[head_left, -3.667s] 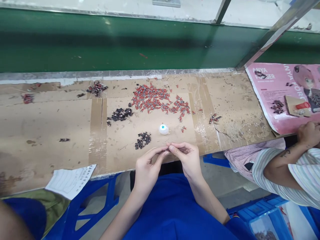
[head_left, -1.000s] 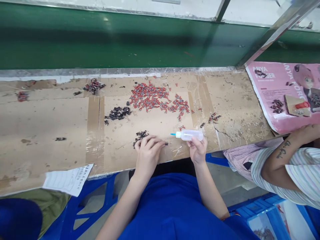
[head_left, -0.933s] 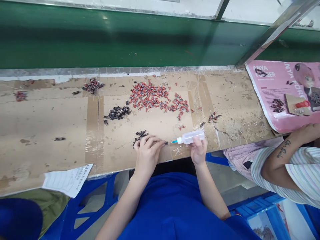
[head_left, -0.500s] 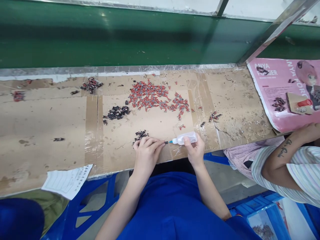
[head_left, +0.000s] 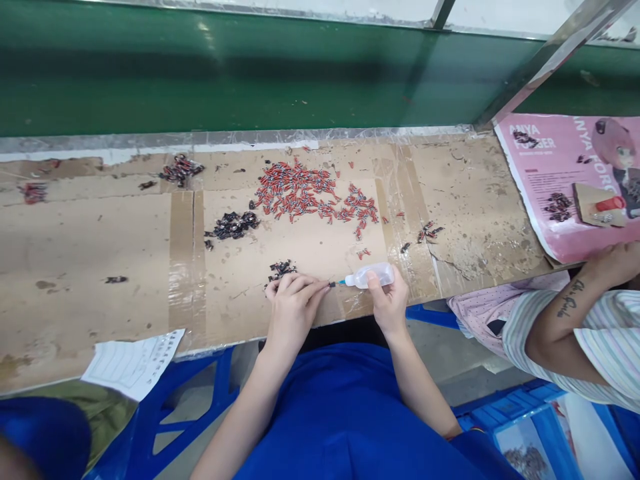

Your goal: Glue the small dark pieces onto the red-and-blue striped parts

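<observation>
The left hand point(head_left: 293, 308) pinches a small black part point(head_left: 333, 285); the right hand point(head_left: 391, 307) clasps a squeeze bottle point(head_left: 362, 276), its nozzle pointing leftward between them. The bottle appears light and soft-walled, best held mid-body.

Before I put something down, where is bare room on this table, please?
Bare cardboard lies between the brown tape strip and the small dark cluster, beyond the white paper; another patch, stained, between the scattered parts and pink poster. Crowded: the middle, with red pile, dark pile, left hand and right hand.
</observation>
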Demonstrator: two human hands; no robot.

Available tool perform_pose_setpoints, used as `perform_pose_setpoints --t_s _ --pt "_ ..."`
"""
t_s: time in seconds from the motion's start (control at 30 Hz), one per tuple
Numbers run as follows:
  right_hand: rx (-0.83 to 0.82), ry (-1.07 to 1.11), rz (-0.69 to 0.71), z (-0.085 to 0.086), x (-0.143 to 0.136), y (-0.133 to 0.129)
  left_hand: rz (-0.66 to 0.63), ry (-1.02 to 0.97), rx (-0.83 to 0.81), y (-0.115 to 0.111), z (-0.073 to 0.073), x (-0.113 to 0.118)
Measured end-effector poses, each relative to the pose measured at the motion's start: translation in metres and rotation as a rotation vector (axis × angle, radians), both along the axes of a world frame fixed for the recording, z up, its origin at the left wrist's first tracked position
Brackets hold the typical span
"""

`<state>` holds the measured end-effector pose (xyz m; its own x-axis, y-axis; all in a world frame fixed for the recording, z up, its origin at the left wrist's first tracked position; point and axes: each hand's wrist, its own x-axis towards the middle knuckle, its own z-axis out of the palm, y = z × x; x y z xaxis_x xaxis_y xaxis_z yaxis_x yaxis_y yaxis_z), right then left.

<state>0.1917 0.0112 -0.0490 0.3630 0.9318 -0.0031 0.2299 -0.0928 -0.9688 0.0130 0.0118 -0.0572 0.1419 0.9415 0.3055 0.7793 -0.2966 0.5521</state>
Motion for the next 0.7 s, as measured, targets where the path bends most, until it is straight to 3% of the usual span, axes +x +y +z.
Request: perform_pose_setpoints --t_s 0.47,0.7 --pt "-0.029 -0.009 0.066 -0.0044 0.0013 -0.0004 -0.006 -0.013 0.004 0.0015 -0.0009 -0.0002" --pt "-0.021 -0.009 0.015 -0.0012 0.0000 -0.0003 0.009 -0.010 0.016 0.0004 0.0002 0.0007"
